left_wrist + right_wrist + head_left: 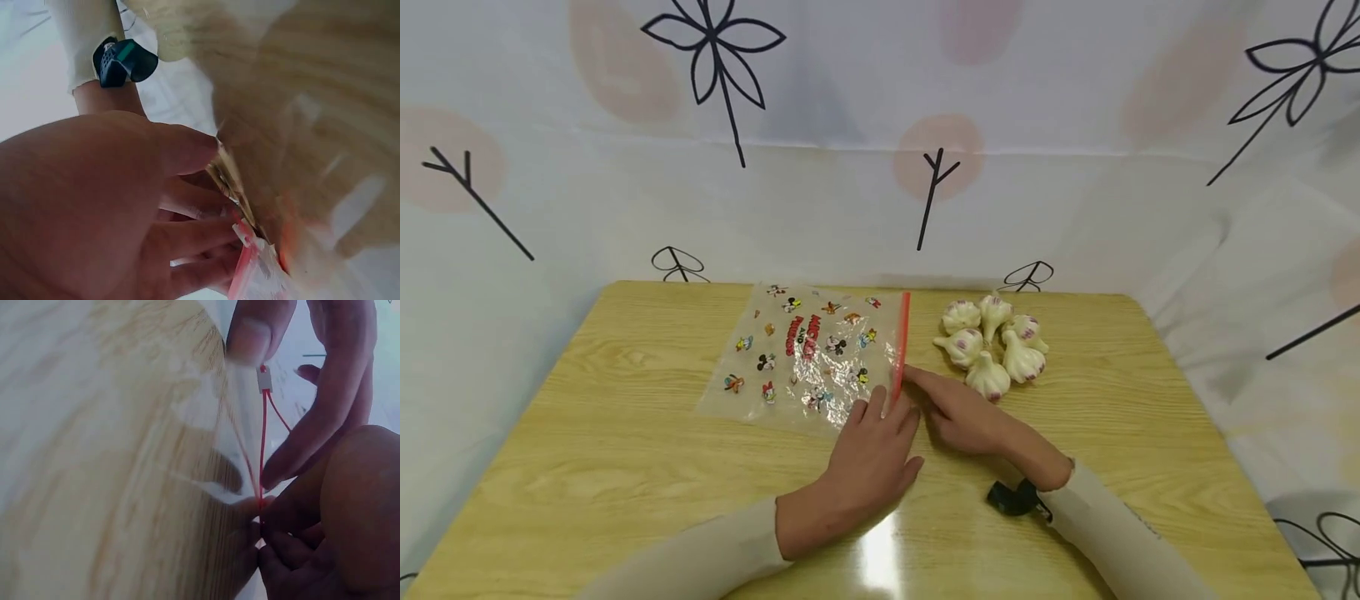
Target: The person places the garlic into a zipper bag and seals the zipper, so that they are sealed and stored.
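A clear plastic zip bag (808, 358) printed with cartoon figures lies flat, its red zip strip (904, 333) along the right side. My right hand (966, 412) pinches the near part of that strip between thumb and fingers. With fingers extended, my left hand (868, 462) rests on the near right corner of the bag, thumb pointing away from it. In the right wrist view, a small white tab (265, 380) sits at the end of the red strip, close to the left thumb. Two thin red lines spread from the tab.
Several garlic bulbs (988, 385) stand clustered in a ring behind and right of my right hand. Underneath everything is a light wooden table (625, 500). A patterned cloth (850, 192) hangs behind its far edge. A black wrist camera (1015, 498) is strapped at the right wrist.
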A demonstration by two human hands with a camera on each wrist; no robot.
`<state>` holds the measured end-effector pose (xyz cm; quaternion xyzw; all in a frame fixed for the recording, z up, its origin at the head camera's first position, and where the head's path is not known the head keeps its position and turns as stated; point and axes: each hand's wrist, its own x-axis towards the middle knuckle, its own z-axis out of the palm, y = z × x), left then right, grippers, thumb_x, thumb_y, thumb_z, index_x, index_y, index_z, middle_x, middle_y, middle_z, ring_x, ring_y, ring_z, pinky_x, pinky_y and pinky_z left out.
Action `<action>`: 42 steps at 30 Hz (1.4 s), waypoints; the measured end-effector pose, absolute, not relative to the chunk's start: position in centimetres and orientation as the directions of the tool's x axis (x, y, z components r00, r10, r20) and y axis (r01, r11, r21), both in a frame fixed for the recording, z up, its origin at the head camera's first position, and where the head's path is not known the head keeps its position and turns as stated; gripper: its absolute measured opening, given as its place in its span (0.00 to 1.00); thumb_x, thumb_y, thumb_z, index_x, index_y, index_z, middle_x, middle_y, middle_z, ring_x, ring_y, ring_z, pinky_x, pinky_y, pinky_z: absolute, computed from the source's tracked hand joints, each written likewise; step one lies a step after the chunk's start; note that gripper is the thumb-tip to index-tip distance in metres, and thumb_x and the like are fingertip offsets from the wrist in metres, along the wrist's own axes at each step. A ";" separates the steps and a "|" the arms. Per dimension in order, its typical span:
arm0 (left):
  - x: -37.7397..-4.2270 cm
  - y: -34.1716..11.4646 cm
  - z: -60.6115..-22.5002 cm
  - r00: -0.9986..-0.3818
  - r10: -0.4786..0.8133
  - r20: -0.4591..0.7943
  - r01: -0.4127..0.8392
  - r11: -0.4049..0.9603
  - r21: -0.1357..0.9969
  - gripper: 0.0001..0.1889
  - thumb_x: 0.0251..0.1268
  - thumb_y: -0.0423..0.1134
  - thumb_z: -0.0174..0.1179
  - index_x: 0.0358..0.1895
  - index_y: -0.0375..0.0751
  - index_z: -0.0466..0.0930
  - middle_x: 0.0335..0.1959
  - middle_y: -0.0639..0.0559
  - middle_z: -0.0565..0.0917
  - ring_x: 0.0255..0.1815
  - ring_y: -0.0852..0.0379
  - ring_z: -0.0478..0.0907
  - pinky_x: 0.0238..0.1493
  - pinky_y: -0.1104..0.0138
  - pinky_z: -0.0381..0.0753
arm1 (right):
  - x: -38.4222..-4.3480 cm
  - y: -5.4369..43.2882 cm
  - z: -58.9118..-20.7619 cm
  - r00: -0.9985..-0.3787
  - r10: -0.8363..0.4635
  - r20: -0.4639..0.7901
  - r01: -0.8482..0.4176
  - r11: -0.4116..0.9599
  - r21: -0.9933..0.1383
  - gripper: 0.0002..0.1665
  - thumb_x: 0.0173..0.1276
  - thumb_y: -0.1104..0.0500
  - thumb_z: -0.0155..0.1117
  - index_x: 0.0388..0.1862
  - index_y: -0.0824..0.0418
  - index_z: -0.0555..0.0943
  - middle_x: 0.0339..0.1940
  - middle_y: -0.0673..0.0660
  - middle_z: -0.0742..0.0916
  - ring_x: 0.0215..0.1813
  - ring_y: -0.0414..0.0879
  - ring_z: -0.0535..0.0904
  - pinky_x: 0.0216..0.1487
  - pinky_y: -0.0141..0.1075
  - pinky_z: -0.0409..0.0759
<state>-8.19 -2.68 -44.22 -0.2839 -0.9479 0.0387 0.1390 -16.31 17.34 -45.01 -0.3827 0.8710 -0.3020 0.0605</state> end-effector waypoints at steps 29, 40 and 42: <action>-10.3 -0.1 -43.3 -0.941 0.295 0.165 0.257 0.941 -0.218 0.10 0.76 0.40 0.61 0.38 0.40 0.89 0.27 0.51 0.79 0.24 0.55 0.79 0.23 0.63 0.78 | -16.3 18.0 -45.5 -0.670 -0.724 0.167 -0.666 0.485 -0.567 0.35 0.77 0.70 0.57 0.82 0.61 0.68 0.79 0.57 0.76 0.80 0.51 0.70 0.79 0.50 0.69; -10.9 -1.0 -43.7 -0.959 0.237 0.159 0.225 0.970 -0.087 0.13 0.80 0.39 0.54 0.52 0.40 0.88 0.38 0.48 0.78 0.24 0.50 0.83 0.22 0.58 0.81 | -16.8 17.7 -45.7 -0.656 -0.735 0.169 -0.679 0.479 -0.556 0.35 0.78 0.67 0.59 0.82 0.62 0.67 0.79 0.56 0.76 0.80 0.50 0.69 0.79 0.50 0.68; -10.9 -1.1 -43.7 -0.957 0.245 0.156 0.233 0.968 -0.091 0.13 0.80 0.39 0.54 0.51 0.39 0.88 0.36 0.48 0.79 0.25 0.50 0.83 0.22 0.58 0.81 | -16.8 17.8 -45.8 -0.656 -0.736 0.168 -0.679 0.478 -0.557 0.35 0.78 0.67 0.59 0.82 0.62 0.67 0.79 0.56 0.76 0.80 0.50 0.69 0.79 0.50 0.68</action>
